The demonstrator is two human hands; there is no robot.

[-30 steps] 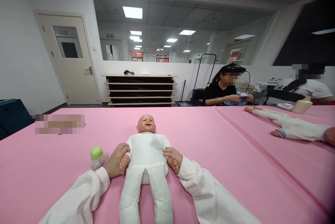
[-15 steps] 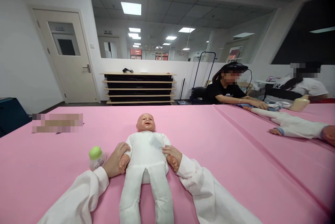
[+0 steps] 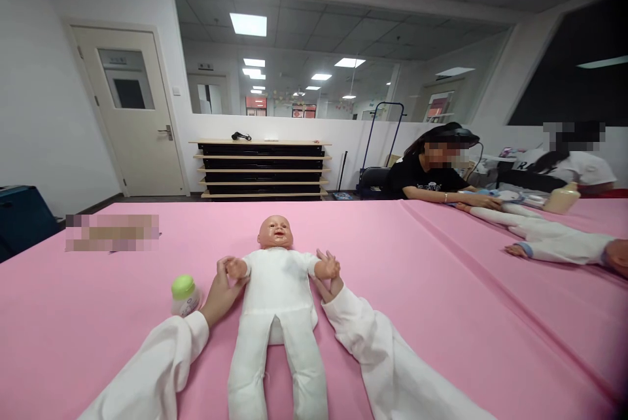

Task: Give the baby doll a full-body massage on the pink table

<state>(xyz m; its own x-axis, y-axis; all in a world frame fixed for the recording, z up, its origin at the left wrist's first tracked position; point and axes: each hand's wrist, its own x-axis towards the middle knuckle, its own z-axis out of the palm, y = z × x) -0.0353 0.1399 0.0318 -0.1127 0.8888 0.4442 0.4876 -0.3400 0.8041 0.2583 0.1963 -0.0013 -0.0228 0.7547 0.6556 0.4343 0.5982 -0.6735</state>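
Note:
A baby doll with a bald plastic head and a white cloth body lies on its back before me, feet toward me. My left hand is closed round the doll's forearm on the left side, thumb under it and fingers behind. On the other side, my right hand grips the other forearm, with fingertips showing above it and part of the hand hidden by the doll's arm. Both doll arms point outward. Close by my left wrist stands a small clear jar with a green lid.
A pink cloth covers the table. At the right, a person in black handles a second doll beside a cream bottle. Another person in white sits farther right. A blurred patch lies at the far left.
The doll's arms have swung up and outward from hanging at its sides. My hands have moved with them, from resting over the arms to holding them from below and behind.

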